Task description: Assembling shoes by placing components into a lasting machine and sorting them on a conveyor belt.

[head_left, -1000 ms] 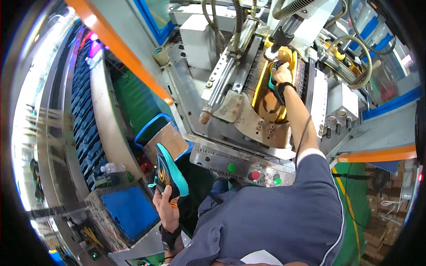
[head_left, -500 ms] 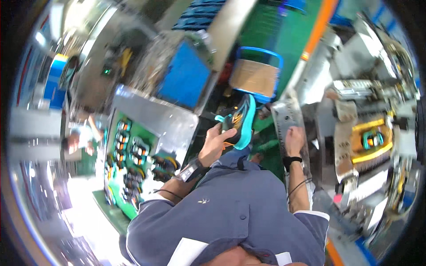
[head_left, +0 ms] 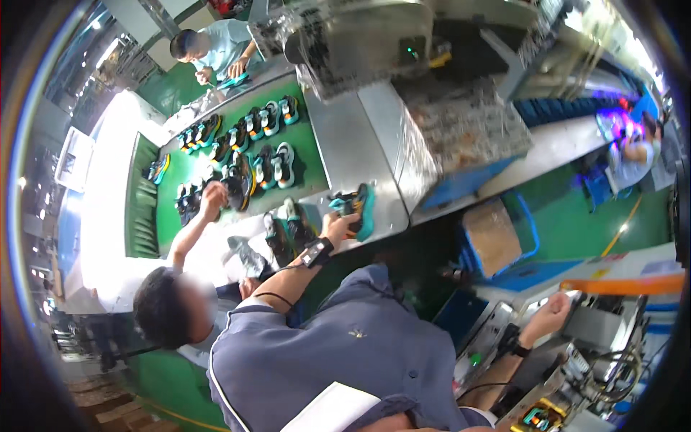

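Observation:
My left hand point(head_left: 337, 229) is closed round a black sneaker point(head_left: 365, 210) with a turquoise sole and orange marks. That sneaker is at the near edge of the metal table point(head_left: 360, 155); whether it rests on the surface I cannot tell. Just left of it stand a few dark sneakers point(head_left: 277, 237). Out to the right, my right hand point(head_left: 548, 318) has its fingers curled in, with nothing visible in them. It is just below the end of an orange bar point(head_left: 622, 285), beside machinery.
Rows of sneakers point(head_left: 265, 119) stand on the green tabletop point(head_left: 302, 144). Close on my left, a co-worker point(head_left: 173, 306) reaches a hand point(head_left: 213, 200) over them; another person point(head_left: 216, 54) works beyond. A blue-framed cart point(head_left: 497, 237) stands ahead right. A machine point(head_left: 597, 353) flanks my right arm.
My view has swung left, bringing the co-workers and the sneaker table in. My left hand has carried the sneaker to the table's edge. My right hand now sits farther out to the right.

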The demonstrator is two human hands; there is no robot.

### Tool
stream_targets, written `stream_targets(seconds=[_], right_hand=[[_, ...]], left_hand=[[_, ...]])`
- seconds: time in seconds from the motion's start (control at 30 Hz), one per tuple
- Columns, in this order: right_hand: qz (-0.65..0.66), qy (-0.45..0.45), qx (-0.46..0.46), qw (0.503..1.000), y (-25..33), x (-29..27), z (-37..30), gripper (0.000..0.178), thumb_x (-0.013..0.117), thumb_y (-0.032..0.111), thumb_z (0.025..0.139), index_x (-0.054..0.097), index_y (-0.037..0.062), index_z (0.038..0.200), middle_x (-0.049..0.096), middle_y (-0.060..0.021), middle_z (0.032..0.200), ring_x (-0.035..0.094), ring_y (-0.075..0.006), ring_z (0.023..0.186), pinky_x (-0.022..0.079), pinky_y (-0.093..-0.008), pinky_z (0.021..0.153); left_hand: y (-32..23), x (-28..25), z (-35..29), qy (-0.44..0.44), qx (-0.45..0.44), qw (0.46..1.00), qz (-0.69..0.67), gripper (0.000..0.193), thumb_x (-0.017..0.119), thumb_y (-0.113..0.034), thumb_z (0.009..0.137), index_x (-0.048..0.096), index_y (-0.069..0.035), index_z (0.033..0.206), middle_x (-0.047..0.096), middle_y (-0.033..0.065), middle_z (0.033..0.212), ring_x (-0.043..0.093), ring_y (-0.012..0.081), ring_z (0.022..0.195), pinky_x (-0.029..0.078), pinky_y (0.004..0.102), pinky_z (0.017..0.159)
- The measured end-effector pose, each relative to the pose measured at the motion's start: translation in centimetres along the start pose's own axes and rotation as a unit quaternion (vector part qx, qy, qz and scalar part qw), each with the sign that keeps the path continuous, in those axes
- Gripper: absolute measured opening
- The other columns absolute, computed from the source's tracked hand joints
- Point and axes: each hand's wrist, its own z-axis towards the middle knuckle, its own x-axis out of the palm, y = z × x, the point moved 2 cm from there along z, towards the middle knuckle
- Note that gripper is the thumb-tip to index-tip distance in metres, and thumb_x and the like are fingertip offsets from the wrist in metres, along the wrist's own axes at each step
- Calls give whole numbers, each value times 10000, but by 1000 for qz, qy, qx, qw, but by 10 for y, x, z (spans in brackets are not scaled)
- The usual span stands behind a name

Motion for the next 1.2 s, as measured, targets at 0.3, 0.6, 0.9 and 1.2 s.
stream_targets(seconds=[0.3,0.6,0.9,1.2], right_hand=[[130,111,-416,893,434,128,173,140,628,73,902,645,18,1030,662,-58,983,584,-140,856,472,-278,768],[1,290,-595,749,724,401,221,579,667,271,857,486,79,1373,555,-113,1343,510,-223,1251,380,-365,1046],[-31,493,-585,643,820,549,241,556,654,391,869,548,10,1260,637,-72,1028,571,-110,897,452,-266,824],[69,205,-638,739,731,370,147,545,718,140,752,559,-34,1244,626,-230,1165,619,-338,1035,476,-383,917]], left_hand=[[17,-160,259,-339,125,912,193,534,724,-212,652,502,30,1073,656,225,869,647,409,824,528,444,779],[-26,-136,277,-383,41,874,296,689,726,-291,769,385,-105,1338,600,199,1141,608,398,1006,493,499,833],[-28,-129,278,-429,52,854,290,701,725,-224,763,373,-75,1351,550,164,1203,581,373,1050,497,483,829],[-18,-147,262,-377,289,819,323,789,744,-221,753,350,79,1368,482,296,1288,455,442,1205,357,448,1035]])
